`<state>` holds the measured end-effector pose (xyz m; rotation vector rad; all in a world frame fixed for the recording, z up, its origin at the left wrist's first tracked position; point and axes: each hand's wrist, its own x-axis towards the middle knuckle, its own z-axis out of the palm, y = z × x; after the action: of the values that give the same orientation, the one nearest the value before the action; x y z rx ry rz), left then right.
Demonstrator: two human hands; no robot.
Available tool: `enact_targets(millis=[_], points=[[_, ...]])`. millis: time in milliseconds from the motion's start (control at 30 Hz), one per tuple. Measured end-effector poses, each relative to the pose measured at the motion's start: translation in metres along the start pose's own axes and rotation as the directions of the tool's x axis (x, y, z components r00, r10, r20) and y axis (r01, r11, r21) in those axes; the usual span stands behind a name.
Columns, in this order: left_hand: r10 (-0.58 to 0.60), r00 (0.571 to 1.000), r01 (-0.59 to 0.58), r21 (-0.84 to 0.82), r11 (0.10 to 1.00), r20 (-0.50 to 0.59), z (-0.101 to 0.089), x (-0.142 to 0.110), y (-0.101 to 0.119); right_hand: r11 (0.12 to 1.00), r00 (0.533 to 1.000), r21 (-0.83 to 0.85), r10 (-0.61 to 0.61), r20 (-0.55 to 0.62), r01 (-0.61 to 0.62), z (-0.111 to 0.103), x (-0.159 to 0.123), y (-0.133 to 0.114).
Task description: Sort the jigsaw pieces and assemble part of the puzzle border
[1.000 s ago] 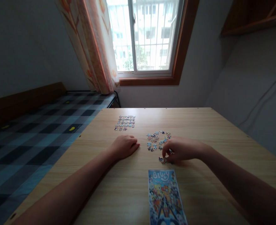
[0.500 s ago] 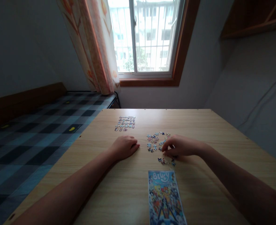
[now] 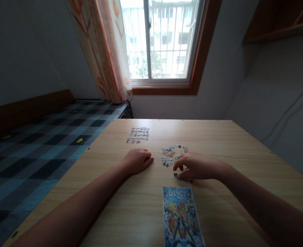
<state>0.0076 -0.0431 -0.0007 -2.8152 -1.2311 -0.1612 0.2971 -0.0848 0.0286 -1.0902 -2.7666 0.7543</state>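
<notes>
My right hand rests on the wooden table with its fingers curled in a pinch over a small joined cluster of jigsaw pieces. Just beyond its fingertips lies a loose scatter of puzzle pieces. My left hand lies palm down on the table to the left of that scatter, fingers loosely curled and holding nothing. A partly assembled block of pieces sits farther back on the left. A colourful picture card lies near the front edge.
A bed with a blue and black checked cover runs along the table's left side. A window with a patterned curtain is behind the table. A grey wall closes the right side.
My right hand went back to the loose scatter, then returned toward me onto the small cluster near the card. The left hand has stayed still.
</notes>
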Motion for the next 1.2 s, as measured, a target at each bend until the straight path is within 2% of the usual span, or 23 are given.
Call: enact_targets(millis=[267, 467, 633, 800, 867, 933, 1033, 1100, 1200], points=[[0.004, 1.0, -0.004, 0.011, 1.0, -0.003, -0.001, 0.0, 0.001, 1.0, 1.0, -0.024, 0.015, 0.009, -0.014, 0.004, 0.003, -0.009], [0.002, 1.0, -0.002, 0.007, 1.0, -0.004, 0.001, 0.0, 0.0, 1.0, 0.999, -0.012, -0.026, -0.022, 0.026, 0.004, 0.003, -0.01], [-0.001, 1.0, 0.001, 0.002, 1.0, -0.002, 0.0, -0.001, 0.0, 0.97, 0.997, 0.228, -0.083, -0.005, 0.082, 0.001, 0.004, 0.0], [0.002, 1.0, -0.002, 0.002, 1.0, -0.004, -0.001, 0.0, 0.0, 0.897, 0.995, 0.437, -0.025, -0.094, 0.064, 0.008, 0.011, 0.007], [-0.001, 1.0, 0.001, 0.005, 1.0, -0.01, 0.0, 0.0, 0.0, 0.926, 0.99, 0.373, -0.011, -0.14, 0.063, 0.013, 0.015, 0.007], [-0.007, 1.0, 0.007, 0.005, 1.0, -0.013, 0.001, 0.0, 0.0, 0.973, 0.975, 0.229, 0.016, -0.22, 0.035, 0.015, 0.016, 0.007], [-0.005, 1.0, 0.005, 0.002, 1.0, -0.012, 0.0, 0.0, 0.0, 0.995, 0.954, 0.097, 0.042, -0.298, -0.013, 0.007, 0.011, 0.005], [0.001, 1.0, -0.001, -0.004, 1.0, -0.006, -0.001, 0.0, 0.0, 0.997, 0.967, 0.073, 0.031, -0.255, -0.013, -0.004, 0.004, 0.0], [-0.004, 1.0, 0.004, -0.011, 1.0, -0.001, -0.002, 0.0, 0.001, 0.999, 0.996, 0.023, 0.051, -0.074, -0.049, -0.018, -0.007, -0.01]])
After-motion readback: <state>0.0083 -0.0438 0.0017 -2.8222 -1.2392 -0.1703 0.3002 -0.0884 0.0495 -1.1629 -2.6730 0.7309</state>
